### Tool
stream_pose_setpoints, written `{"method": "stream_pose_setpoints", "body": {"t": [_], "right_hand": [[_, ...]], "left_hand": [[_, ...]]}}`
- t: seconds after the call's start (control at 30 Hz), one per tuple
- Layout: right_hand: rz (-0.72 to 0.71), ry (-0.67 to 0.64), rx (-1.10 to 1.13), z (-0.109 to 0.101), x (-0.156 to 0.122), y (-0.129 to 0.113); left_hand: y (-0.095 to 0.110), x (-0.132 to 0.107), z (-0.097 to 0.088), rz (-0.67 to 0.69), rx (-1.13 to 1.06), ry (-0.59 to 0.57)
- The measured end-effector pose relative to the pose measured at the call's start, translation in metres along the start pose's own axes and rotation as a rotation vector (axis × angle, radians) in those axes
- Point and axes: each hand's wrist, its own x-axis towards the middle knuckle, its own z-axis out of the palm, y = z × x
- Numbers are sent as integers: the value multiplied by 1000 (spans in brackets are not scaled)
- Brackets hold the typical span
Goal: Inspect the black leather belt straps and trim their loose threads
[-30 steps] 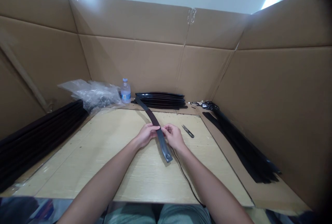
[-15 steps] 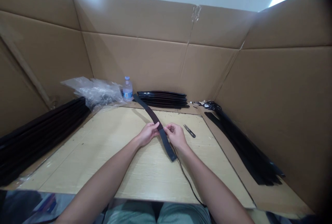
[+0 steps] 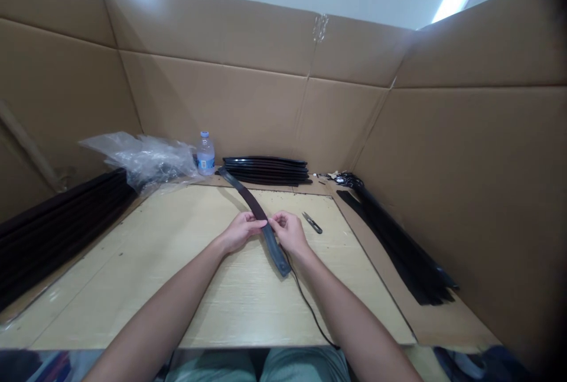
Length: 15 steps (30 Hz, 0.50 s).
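Observation:
A long dark strap [image 3: 273, 250], slightly curved, with a dull brownish-black middle section and smoother black ends, slants across the board. My left hand [image 3: 241, 232] grips it from the left near its middle, thumb on top. From the other side, my right hand [image 3: 287, 231] pinches at the strap's edge; its fingertips are close together beside the left thumb. A thin black cord [image 3: 309, 305] emerges under my right hand and trails to the board's front edge; its end at the fingertips is too small to make out. Thread snips [image 3: 312, 223] lie just right of my right hand.
Stacked dark strips [image 3: 266, 170] stand at the back by a water bottle [image 3: 205, 154] and crumpled clear plastic [image 3: 153, 160]. More strips [image 3: 57, 219] lie at left, and black straps [image 3: 394, 246] at right near tangled cords [image 3: 349, 179]. Cardboard walls [image 3: 212, 98] enclose the board.
The whole view has shifted, so things appear further left. The strap has rolled slightly in my hands, its near end now showing a shinier face. Both hands stay on it.

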Motion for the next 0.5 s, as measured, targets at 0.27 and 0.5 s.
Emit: {"method": "stream_pose_setpoints", "body": {"t": [0.27, 0.5], "right_hand": [[105, -115, 15, 1, -1, 3], [227, -45, -296, -45, 3, 3]], "left_hand": [[10, -2, 1, -104, 38, -45], [17, -1, 2, -207, 72, 34]]}}
